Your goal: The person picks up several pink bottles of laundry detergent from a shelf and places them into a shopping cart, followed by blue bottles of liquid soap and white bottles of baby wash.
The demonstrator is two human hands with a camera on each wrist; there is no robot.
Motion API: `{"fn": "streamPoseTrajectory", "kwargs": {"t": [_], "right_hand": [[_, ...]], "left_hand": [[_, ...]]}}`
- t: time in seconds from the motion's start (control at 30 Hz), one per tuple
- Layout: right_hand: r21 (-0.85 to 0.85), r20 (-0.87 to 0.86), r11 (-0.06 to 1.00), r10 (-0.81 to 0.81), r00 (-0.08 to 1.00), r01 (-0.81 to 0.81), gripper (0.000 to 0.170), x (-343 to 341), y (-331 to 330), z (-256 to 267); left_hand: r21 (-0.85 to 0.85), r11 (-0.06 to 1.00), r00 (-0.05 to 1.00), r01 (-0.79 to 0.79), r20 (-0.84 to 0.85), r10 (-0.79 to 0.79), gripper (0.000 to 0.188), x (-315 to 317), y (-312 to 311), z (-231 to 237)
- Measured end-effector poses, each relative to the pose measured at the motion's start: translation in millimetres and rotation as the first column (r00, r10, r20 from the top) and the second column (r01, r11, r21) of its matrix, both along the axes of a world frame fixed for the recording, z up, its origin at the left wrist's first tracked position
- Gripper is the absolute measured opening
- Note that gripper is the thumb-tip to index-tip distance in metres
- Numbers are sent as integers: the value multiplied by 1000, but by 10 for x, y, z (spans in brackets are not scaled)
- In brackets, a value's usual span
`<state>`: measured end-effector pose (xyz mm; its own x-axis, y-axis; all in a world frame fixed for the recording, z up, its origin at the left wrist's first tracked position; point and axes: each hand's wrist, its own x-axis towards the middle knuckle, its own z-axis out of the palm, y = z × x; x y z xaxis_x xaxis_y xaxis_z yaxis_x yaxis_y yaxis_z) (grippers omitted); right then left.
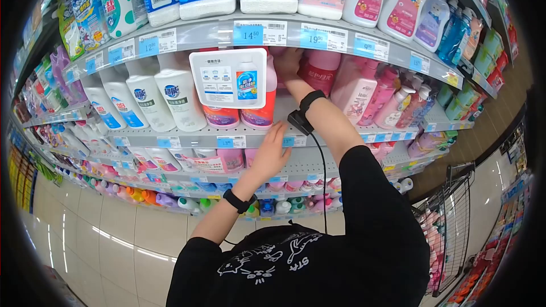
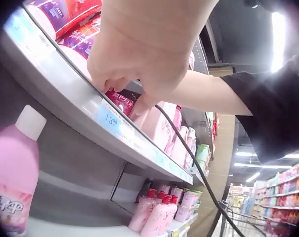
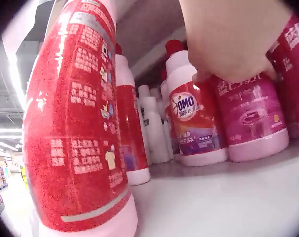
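My right hand (image 1: 290, 62) reaches deep between shelves, mostly shadowed in the head view. In the right wrist view, its fingers and thumb grip the upper part of a detergent bottle with a magenta label (image 3: 253, 118), hiding its cap. An OMO detergent bottle (image 3: 189, 118) with a red cap stands upright beside it. A large red-labelled bottle (image 3: 78, 123) fills the near left. My left hand (image 1: 270, 153) holds no item; its fingertips are right at the shelf's front edge (image 2: 75, 79), below the red and purple bottles (image 1: 257, 108).
A white instruction sign (image 1: 227, 78) hangs before the bottles. White bottles (image 1: 176, 102) stand left, pink pump bottles (image 1: 355, 91) right. The shelf above has a price-tag rail (image 1: 219, 34). A black cable (image 1: 324, 182) runs down from my right wrist. A shopping cart (image 1: 455, 216) stands right.
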<state>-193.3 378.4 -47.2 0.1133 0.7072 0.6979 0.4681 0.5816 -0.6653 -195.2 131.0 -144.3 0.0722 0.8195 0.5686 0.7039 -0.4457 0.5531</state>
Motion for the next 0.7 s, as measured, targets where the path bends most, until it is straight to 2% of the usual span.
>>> {"fn": "streamPoseTrajectory", "kwargs": {"t": [0.07,0.17,0.27,0.37,0.4,0.47,0.57,0.63,0.7], "right_hand": [[-29,13,995,-90,996,90,86,-43,-31,-31],[-163,69,982,-86,994,96,100,-56,-16,22],[62,-44,997,-32,999,35,95,8,-36,2],[-8,-28,997,-79,997,78,96,46,-113,12],[21,6,996,-90,996,90,101,80,-137,15],[-31,25,998,-56,998,57,104,177,-201,-3],[-83,72,996,-34,997,40,110,307,-372,55],[-147,65,989,24,998,-15,111,415,-576,135],[-105,83,989,116,990,-107,116,552,-686,105]], "left_hand": [[9,1000,1000,-10,-21,10,60,25,-22,-30],[-3,1000,998,-15,-62,15,61,37,-54,3],[-40,999,998,26,-48,-28,60,-27,-54,25],[-25,996,993,86,82,-84,59,-91,-59,56],[-36,995,986,96,137,-91,58,-123,-33,41],[-59,991,963,121,248,-103,57,-170,8,-25],[-72,973,861,218,484,-157,54,-166,35,5],[-101,975,869,197,478,-126,54,-146,62,36],[-104,976,860,190,498,-115,58,-106,142,-2]]}}
